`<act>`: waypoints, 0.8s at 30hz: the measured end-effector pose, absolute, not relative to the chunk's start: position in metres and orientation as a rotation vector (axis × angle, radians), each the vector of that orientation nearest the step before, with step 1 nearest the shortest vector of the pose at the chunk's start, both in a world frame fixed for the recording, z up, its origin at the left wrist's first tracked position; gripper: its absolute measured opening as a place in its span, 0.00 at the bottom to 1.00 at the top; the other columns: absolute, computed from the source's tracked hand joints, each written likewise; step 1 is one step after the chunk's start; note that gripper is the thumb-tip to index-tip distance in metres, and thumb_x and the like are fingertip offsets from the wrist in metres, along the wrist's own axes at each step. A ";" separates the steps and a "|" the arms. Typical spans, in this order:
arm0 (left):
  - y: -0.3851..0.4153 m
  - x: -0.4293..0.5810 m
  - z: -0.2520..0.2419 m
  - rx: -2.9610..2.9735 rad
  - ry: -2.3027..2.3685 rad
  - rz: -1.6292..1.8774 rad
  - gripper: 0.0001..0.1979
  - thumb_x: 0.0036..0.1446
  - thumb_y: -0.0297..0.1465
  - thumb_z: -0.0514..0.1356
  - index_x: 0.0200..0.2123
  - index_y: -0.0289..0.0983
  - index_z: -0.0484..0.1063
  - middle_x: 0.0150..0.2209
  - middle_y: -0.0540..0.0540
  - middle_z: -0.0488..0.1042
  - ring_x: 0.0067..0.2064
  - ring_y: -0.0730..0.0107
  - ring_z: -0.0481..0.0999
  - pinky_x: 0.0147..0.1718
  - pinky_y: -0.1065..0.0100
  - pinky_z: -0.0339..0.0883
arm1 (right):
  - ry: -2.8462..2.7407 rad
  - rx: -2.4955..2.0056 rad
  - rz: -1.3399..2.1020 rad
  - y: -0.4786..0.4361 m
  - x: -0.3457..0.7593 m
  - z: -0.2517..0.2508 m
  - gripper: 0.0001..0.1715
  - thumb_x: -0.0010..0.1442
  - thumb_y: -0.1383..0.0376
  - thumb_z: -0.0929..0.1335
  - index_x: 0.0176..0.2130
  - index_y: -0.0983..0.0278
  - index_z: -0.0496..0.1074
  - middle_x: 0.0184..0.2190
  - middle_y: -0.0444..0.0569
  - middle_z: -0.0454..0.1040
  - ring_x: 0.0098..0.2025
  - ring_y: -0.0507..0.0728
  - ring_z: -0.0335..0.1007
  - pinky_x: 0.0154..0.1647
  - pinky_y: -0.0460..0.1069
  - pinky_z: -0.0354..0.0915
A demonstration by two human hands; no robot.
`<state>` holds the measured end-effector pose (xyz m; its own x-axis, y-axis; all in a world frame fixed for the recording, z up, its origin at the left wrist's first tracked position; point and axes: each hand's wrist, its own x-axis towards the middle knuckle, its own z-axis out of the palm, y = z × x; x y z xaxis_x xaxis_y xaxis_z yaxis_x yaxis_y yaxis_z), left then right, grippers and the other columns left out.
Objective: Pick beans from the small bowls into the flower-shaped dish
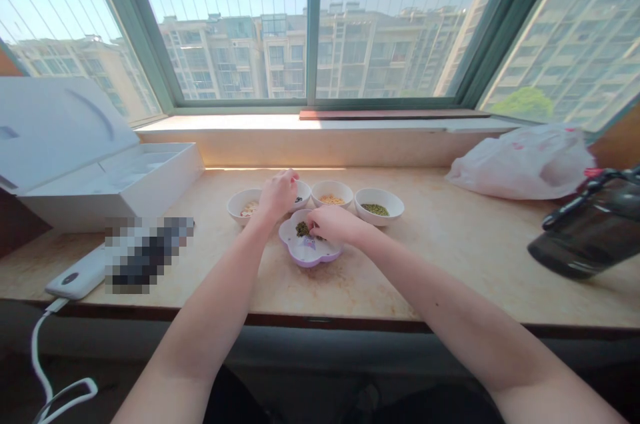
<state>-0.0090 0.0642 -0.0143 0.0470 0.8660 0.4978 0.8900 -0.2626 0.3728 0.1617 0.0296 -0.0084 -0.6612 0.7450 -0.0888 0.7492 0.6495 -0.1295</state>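
My left hand (280,196) hovers over a white bowl (303,192) with a few dark bits in it, its fingers curled together; what they hold, if anything, is hidden. My right hand (334,223) reaches into a purple-rimmed, flower-shaped dish (311,261), fingertips pinched at a small heap of dark green beans (302,229). What lies between those fingertips is too small to name. Left of the left wrist sits a white bowl (235,212) of pale pieces. Further right stand a bowl of yellow grains (331,199) and a bowl of green beans (375,209).
At the left an opened white box (115,191) stands behind a white power bank (77,277) with a cable and a blurred dark object (150,254). A plastic bag (525,161) and a dark bottle (585,231) lie at the right. Windows rise behind the counter (440,264).
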 end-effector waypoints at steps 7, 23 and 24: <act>0.053 0.005 -0.003 -2.541 -1.746 -0.976 0.13 0.62 0.26 0.54 0.47 0.39 0.75 0.42 0.45 0.80 0.39 0.65 0.77 0.42 0.65 0.70 | 2.896 1.311 -0.094 0.027 0.157 -0.018 0.13 0.63 0.71 0.65 0.34 0.67 0.79 0.31 0.57 0.79 0.32 0.61 0.72 0.38 0.54 0.62; 0.031 -0.007 -0.009 -2.598 -1.662 -0.980 0.11 0.64 0.31 0.54 0.44 0.40 0.75 0.38 0.47 0.80 0.35 0.66 0.75 0.37 0.66 0.65 | 3.034 1.285 -0.105 0.017 0.161 -0.026 0.17 0.64 0.55 0.71 0.45 0.66 0.78 0.44 0.56 0.79 0.48 0.65 0.72 0.48 0.57 0.61; 0.030 -0.006 -0.009 -2.611 -1.663 -0.967 0.11 0.64 0.30 0.54 0.44 0.40 0.75 0.38 0.47 0.80 0.35 0.66 0.75 0.36 0.67 0.65 | 3.031 1.283 -0.107 0.017 0.160 -0.027 0.16 0.64 0.56 0.71 0.44 0.66 0.79 0.44 0.56 0.79 0.49 0.65 0.72 0.49 0.57 0.61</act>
